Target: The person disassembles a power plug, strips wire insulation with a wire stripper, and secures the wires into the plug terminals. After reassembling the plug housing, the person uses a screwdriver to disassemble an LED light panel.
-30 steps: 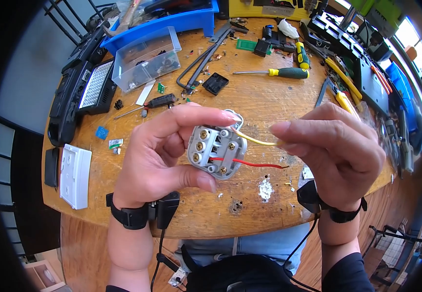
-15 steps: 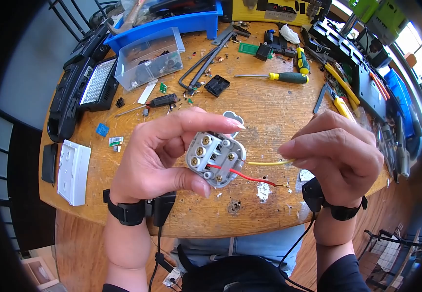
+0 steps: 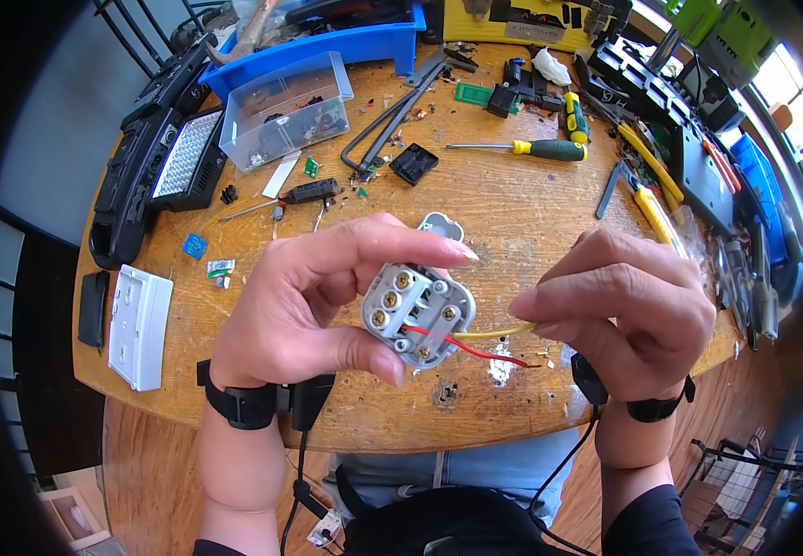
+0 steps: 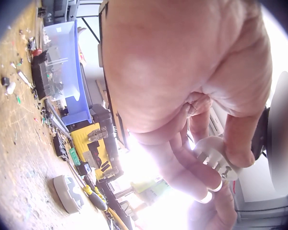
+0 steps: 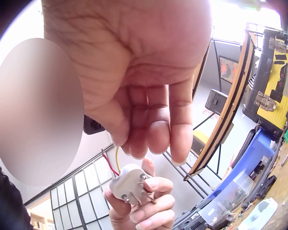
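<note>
My left hand (image 3: 299,310) grips a light grey plug body (image 3: 390,298) between thumb and fingers, its inner side with brass screws turned up. A red wire (image 3: 489,354) sticks out of it to the right, its end loose. My right hand (image 3: 628,315) pinches the yellow wire (image 3: 499,333) between thumb and index finger. In the right wrist view, metal pins show on the outer face of the plug body (image 5: 129,184). Behind the left fingertips, a grey cover piece (image 3: 442,225) lies on the table; the left wrist view also shows this cover piece (image 4: 68,194).
A white plastic housing (image 3: 140,329) lies at the left edge of the table. Farther back are a clear bin (image 3: 281,120), a blue tray (image 3: 327,46), a black square part (image 3: 413,163) and a screwdriver (image 3: 550,148). Pliers (image 3: 653,215) lie at the right.
The right hand has moved slightly left and down with the yellow wire, which now lies close to the red one. The plug body has tilted and shifted a little in the left hand.
</note>
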`<state>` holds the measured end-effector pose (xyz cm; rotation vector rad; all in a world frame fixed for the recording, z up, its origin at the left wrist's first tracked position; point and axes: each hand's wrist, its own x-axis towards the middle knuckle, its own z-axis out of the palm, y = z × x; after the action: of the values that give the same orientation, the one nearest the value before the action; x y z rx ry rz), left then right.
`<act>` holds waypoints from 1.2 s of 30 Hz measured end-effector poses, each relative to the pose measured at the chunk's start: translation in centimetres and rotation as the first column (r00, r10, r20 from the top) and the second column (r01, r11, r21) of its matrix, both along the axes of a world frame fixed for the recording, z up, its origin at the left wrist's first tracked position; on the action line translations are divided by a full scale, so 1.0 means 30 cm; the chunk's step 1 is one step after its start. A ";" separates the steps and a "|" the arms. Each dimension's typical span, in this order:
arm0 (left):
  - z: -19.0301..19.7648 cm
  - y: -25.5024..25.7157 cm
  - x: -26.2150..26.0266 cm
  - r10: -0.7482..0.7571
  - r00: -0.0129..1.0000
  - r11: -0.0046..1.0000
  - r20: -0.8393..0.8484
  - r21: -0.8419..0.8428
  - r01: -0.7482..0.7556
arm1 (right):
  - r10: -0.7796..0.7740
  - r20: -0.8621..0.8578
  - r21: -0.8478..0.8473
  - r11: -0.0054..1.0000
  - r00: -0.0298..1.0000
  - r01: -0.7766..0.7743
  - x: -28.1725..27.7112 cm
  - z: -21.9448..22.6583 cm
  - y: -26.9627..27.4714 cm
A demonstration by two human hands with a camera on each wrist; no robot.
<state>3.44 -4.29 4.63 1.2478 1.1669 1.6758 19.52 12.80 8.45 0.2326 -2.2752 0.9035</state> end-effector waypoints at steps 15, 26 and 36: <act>0.002 0.004 0.017 0.038 0.999 0.997 0.032 -0.067 -0.036 | -0.025 0.000 -0.020 0.999 1.000 0.025 0.000 -0.008 -0.019; -0.010 0.007 -0.007 -0.112 0.994 0.993 -0.014 0.019 0.112 | 0.051 -0.079 0.020 0.999 0.996 -0.050 -0.013 -0.020 0.003; -0.013 0.008 -0.007 -0.116 0.993 0.993 -0.005 0.021 0.116 | 0.058 -0.097 0.033 0.998 0.994 -0.055 -0.013 -0.020 0.003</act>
<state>3.22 -4.06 4.24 1.3070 1.0604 1.6047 19.12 12.89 7.85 0.3483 -2.2028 0.8675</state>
